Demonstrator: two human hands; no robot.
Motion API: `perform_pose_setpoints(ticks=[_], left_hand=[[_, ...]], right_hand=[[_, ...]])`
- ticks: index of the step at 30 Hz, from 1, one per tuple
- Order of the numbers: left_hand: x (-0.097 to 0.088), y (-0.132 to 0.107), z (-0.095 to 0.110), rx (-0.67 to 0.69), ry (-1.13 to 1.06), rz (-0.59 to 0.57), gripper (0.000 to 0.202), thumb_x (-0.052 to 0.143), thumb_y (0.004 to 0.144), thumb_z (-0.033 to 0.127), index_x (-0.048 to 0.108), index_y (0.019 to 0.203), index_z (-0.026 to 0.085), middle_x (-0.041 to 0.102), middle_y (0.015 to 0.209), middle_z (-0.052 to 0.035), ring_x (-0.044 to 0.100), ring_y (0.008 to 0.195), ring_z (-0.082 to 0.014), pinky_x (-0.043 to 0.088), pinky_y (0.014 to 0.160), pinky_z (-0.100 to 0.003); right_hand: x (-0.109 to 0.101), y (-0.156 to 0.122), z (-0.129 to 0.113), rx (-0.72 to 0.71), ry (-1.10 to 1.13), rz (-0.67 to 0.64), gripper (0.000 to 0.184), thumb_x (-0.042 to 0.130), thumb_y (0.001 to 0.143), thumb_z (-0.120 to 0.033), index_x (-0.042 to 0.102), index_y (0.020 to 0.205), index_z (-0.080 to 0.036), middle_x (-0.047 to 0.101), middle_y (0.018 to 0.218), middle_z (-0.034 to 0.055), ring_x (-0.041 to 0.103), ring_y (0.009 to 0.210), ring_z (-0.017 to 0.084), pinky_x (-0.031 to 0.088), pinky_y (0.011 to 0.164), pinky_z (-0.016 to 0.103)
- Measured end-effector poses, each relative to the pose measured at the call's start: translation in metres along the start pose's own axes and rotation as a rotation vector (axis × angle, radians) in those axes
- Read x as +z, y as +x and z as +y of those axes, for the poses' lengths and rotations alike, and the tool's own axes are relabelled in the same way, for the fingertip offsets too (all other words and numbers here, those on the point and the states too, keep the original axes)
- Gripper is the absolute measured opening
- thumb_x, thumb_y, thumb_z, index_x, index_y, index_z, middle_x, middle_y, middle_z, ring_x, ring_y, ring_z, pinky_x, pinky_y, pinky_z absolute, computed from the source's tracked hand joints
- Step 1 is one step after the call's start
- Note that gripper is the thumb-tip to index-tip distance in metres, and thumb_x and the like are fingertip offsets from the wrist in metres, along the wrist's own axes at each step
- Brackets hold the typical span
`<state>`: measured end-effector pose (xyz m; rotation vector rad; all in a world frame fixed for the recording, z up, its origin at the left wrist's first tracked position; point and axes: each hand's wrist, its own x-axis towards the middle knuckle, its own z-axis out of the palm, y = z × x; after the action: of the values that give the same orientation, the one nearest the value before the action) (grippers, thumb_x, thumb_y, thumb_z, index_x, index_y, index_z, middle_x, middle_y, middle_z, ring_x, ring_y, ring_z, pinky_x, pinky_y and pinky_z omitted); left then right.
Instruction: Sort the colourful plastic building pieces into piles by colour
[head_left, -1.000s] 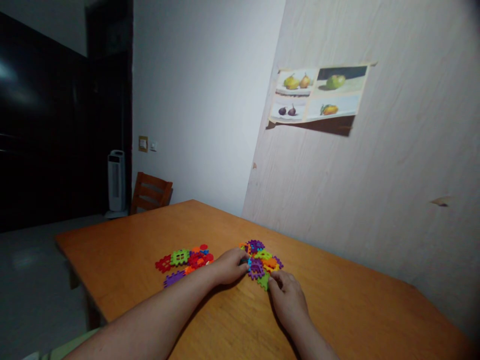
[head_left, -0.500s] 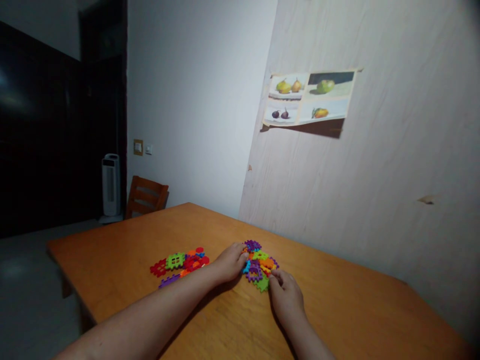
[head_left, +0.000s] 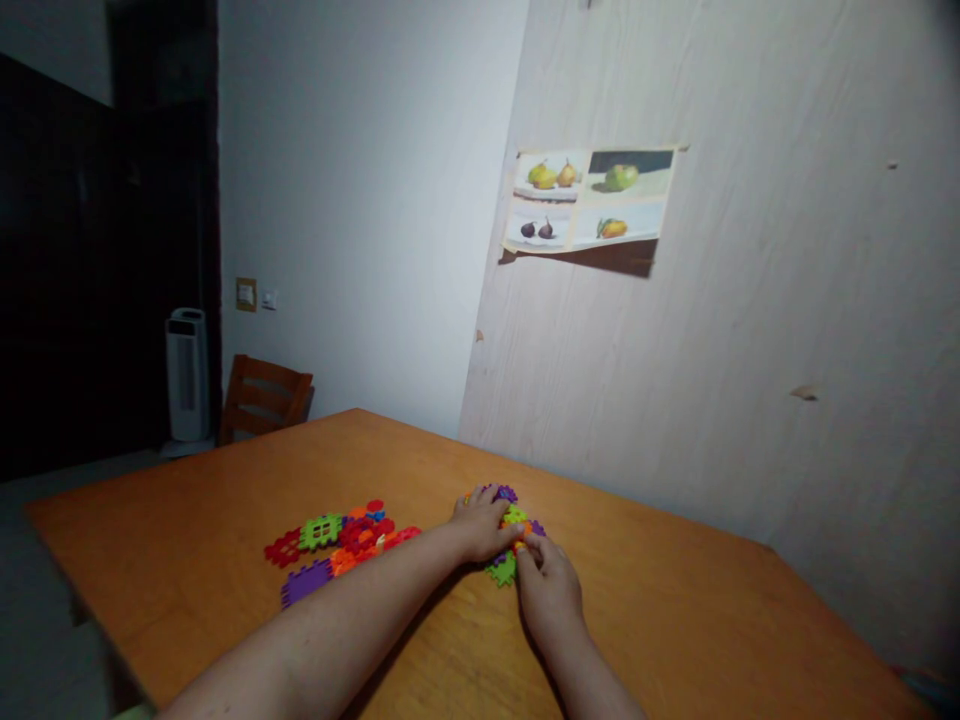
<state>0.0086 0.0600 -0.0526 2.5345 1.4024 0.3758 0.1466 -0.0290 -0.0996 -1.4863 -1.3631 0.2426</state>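
Note:
A pile of colourful plastic interlocking pieces lies on the wooden table (head_left: pixel 637 590). My left hand (head_left: pixel 481 527) rests over this pile with its fingers spread, covering much of it. Purple pieces (head_left: pixel 507 493) show beyond its fingertips, and a lime piece (head_left: pixel 514 514) shows beside them. At the pile's right edge, my right hand (head_left: pixel 551 585) has thumb and forefinger pinched together; whatever is between them is too small to make out. A green piece (head_left: pixel 502 570) lies flat at the near side, just left of the right thumb.
Left of my left forearm lies another group of pieces, including a green window-shaped piece (head_left: pixel 321 531), a red piece (head_left: pixel 284 548) and a purple piece (head_left: pixel 306 581). A wooden chair (head_left: pixel 266 392) and a white tower heater (head_left: pixel 187 375) stand behind. Fruit pictures (head_left: pixel 589 200) hang on the wall.
My left hand has moved from the pile's left edge onto its top, fingers now spread. The right hand stays at the right edge. The view has swung slightly right.

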Motion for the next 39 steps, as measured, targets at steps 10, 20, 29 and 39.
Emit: perform_pose_setpoints(ticks=[10, 20, 29, 39], left_hand=[[-0.006, -0.007, 0.013, 0.098, -0.078, 0.068, 0.061, 0.034, 0.099, 0.053, 0.04, 0.154, 0.025, 0.037, 0.162, -0.0109, 0.032, 0.15, -0.0319, 0.023, 0.121, -0.059], [-0.053, -0.087, -0.083, -0.056, -0.231, 0.474, 0.056, 0.033, 0.101, 0.052, 0.06, 0.135, 0.017, 0.059, 0.142, -0.0169, 0.052, 0.134, -0.0266, 0.038, 0.116, -0.043], [-0.086, -0.193, -0.144, -0.469, 0.005, 0.16, 0.102, 0.04, 0.081, 0.085, 0.032, 0.159, 0.02, 0.024, 0.167, -0.0163, 0.022, 0.154, -0.0365, 0.021, 0.122, -0.055], [-0.075, -0.172, -0.127, -0.352, 0.056, 0.031, 0.117, 0.055, 0.067, 0.09, 0.029, 0.161, 0.025, 0.017, 0.168, -0.0157, 0.013, 0.155, -0.0385, 0.015, 0.122, -0.062]], right_hand=[[0.001, 0.002, 0.004, 0.003, -0.001, 0.021, 0.035, 0.05, 0.087, -0.039, 0.075, 0.102, -0.019, 0.076, 0.103, 0.011, 0.069, 0.099, 0.026, 0.053, 0.087, 0.034], [-0.006, 0.004, 0.004, 0.015, -0.098, -0.061, 0.045, 0.046, 0.087, -0.044, 0.074, 0.106, -0.016, 0.075, 0.106, 0.0131, 0.068, 0.102, 0.027, 0.051, 0.091, 0.036], [-0.004, 0.007, 0.017, 0.0, -0.215, -0.128, 0.049, 0.044, 0.086, -0.046, 0.072, 0.113, -0.016, 0.074, 0.114, 0.0136, 0.067, 0.107, 0.028, 0.049, 0.094, 0.037], [-0.006, 0.007, 0.016, 0.0, -0.207, -0.136, 0.047, 0.046, 0.086, -0.047, 0.073, 0.11, -0.017, 0.075, 0.112, 0.0127, 0.068, 0.107, 0.028, 0.051, 0.091, 0.036]])
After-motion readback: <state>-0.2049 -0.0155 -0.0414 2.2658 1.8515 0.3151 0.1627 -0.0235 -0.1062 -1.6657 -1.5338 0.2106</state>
